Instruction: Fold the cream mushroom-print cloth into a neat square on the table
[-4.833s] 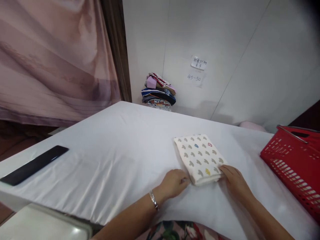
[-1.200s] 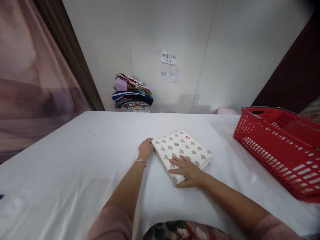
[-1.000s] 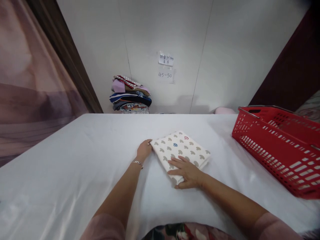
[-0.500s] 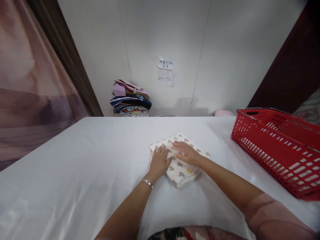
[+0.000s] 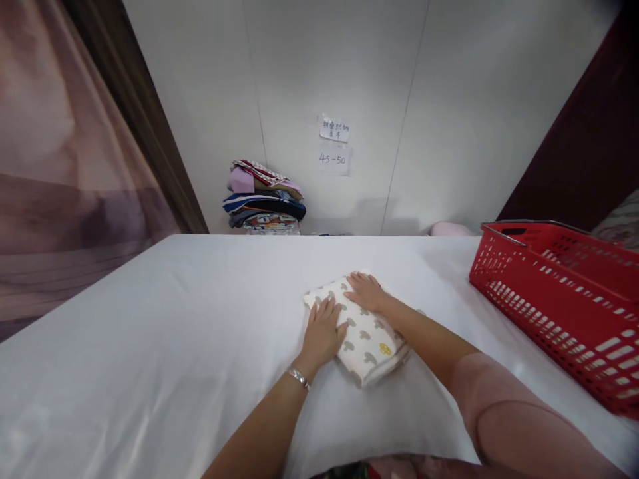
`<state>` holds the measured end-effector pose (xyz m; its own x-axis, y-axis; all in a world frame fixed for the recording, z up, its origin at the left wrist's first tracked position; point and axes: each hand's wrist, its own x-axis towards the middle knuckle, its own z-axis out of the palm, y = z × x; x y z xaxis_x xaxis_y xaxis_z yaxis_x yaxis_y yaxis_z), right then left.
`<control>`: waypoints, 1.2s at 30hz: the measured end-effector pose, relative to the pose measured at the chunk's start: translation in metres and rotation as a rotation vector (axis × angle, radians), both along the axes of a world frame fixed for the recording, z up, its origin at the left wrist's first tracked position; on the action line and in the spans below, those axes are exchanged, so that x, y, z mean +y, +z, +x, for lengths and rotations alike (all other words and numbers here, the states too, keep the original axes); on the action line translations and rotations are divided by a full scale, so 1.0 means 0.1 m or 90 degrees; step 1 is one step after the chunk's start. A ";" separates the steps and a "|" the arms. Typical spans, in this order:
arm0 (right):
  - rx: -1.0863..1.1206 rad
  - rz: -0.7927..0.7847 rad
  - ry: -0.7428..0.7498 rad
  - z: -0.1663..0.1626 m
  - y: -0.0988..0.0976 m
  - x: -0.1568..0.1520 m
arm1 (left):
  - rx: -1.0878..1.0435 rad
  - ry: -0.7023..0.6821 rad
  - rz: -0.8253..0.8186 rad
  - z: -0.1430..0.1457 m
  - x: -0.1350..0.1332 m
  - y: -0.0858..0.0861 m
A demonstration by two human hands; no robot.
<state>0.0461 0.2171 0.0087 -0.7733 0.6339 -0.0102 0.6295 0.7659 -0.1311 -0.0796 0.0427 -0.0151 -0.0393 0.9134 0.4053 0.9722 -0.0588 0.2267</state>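
A folded white cloth (image 5: 362,336) with a grey mushroom print and one yellow mushroom lies at an angle on the white-covered table (image 5: 200,319). My left hand (image 5: 323,332) rests flat on its left edge, fingers spread and pointing away from me. Farther back, my right hand (image 5: 365,291) lies palm down across the cloth's far part, its fingers stretched out. Neither hand grips the fabric. My right hand and forearm cover part of the cloth's far and right side.
At the right of the table stands a red perforated basket (image 5: 544,299) with a metal handle. Behind the far edge is a stack of folded fabrics (image 5: 264,199) against the wall. Paper notes (image 5: 334,143) are stuck on the wall. A curtain (image 5: 74,166) hangs at the left.
My right hand has slid toward the far corner of the cloth, uncovering more of its middle. My left hand stays on the left edge. The whole view has shifted slightly.
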 end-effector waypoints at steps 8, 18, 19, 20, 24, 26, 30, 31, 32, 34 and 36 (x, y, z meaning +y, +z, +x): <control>0.013 -0.033 -0.043 -0.01 0.06 0.01 | -0.018 -0.005 -0.011 0.00 0.00 0.01; 0.072 -0.130 -0.258 0.85 0.26 -0.03 | -0.088 0.064 -0.011 0.00 -0.01 0.03; 0.067 -0.140 -0.266 0.96 0.27 -0.06 | -0.115 0.102 -0.007 0.00 -0.02 0.04; 0.065 -0.149 -0.272 1.05 0.28 -0.10 | -0.147 0.145 -0.004 0.00 -0.02 0.05; 0.073 -0.182 -0.291 1.23 0.25 -0.24 | -0.286 0.257 -0.007 0.03 -0.01 0.01; 0.081 -0.188 -0.306 1.22 0.20 -0.30 | -0.344 0.260 0.009 0.05 0.02 -0.04; 0.106 -0.195 -0.322 1.07 0.11 -0.53 | -0.365 0.224 0.057 -0.08 0.17 -0.02; 0.112 -0.200 -0.318 1.03 0.10 -0.63 | -0.346 0.211 0.049 -0.18 0.22 0.03; 0.126 -0.220 -0.308 1.00 0.08 -0.74 | -0.322 0.210 0.030 -0.30 0.26 0.10; 0.170 -0.302 -0.278 0.96 0.05 -0.99 | -0.273 0.198 -0.081 -0.58 0.34 0.27; 0.271 -0.479 -0.237 0.96 0.03 -1.21 | -0.264 0.179 -0.141 -0.83 0.37 0.42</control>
<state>0.1418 0.0962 0.0118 -0.5553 0.7830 -0.2804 0.6017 0.1454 -0.7854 -0.1630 0.0795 0.0274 -0.4095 0.9064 0.1036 0.7705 0.2828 0.5713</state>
